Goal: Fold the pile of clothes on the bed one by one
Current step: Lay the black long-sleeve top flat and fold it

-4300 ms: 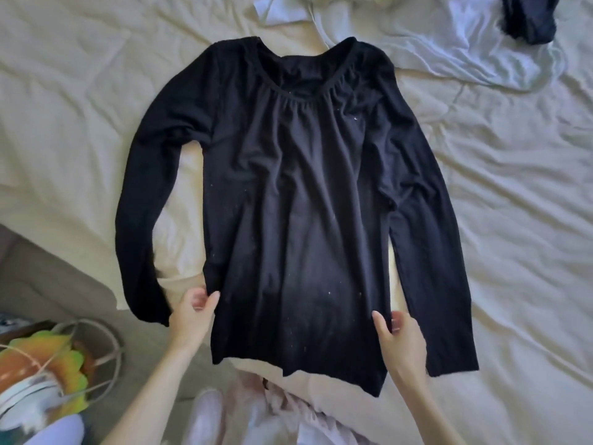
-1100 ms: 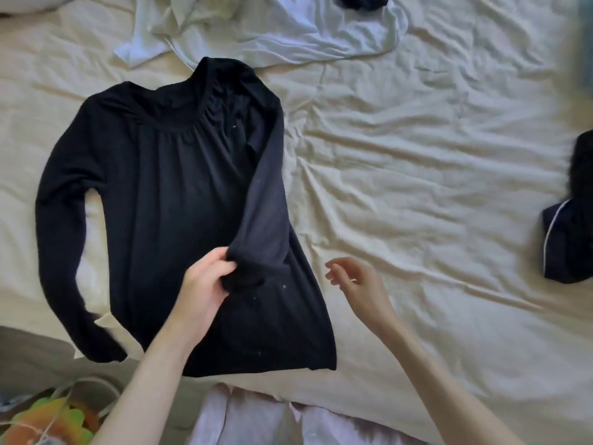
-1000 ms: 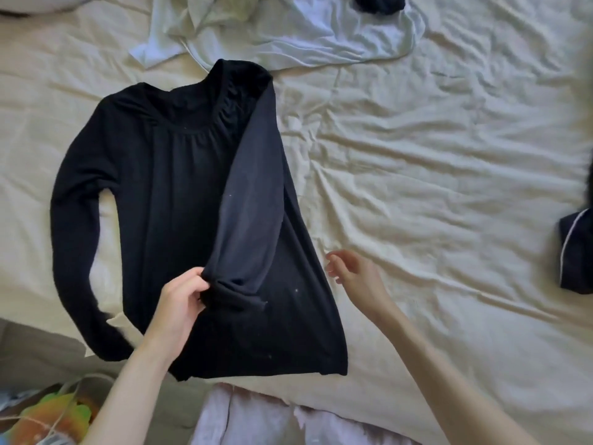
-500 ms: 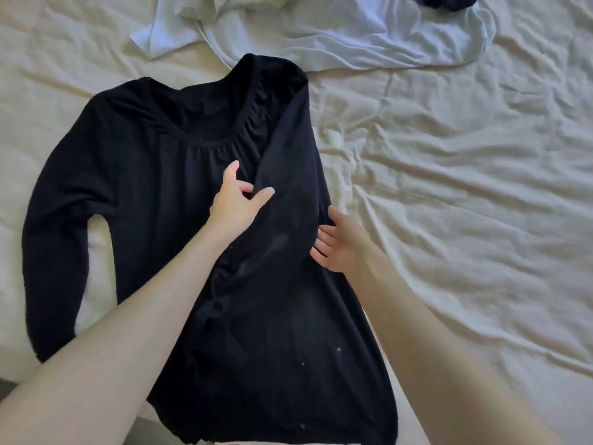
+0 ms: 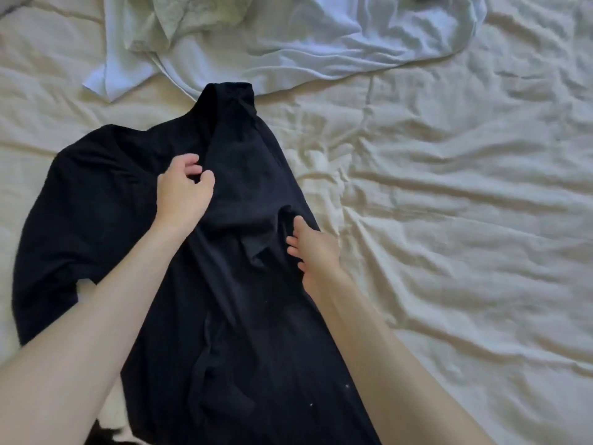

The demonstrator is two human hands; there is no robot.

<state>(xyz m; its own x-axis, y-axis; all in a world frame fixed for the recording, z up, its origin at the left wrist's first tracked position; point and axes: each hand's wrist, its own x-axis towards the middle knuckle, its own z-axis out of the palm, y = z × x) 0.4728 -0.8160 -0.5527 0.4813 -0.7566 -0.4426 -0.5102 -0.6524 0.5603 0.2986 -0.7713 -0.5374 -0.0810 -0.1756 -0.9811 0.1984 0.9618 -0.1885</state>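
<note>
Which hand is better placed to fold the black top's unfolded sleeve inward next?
Probably the left hand: it rests on the black top nearest that sleeve. The right hand sits at the folded edge.

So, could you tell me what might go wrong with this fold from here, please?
1. The sleeve folded onto the black top lies bunched, so creases may get pressed in.
2. The left hand and right hand work mid-garment; tugging there could skew the folded edge.
3. The collar touches the white shirt, which could be dragged along.
</note>
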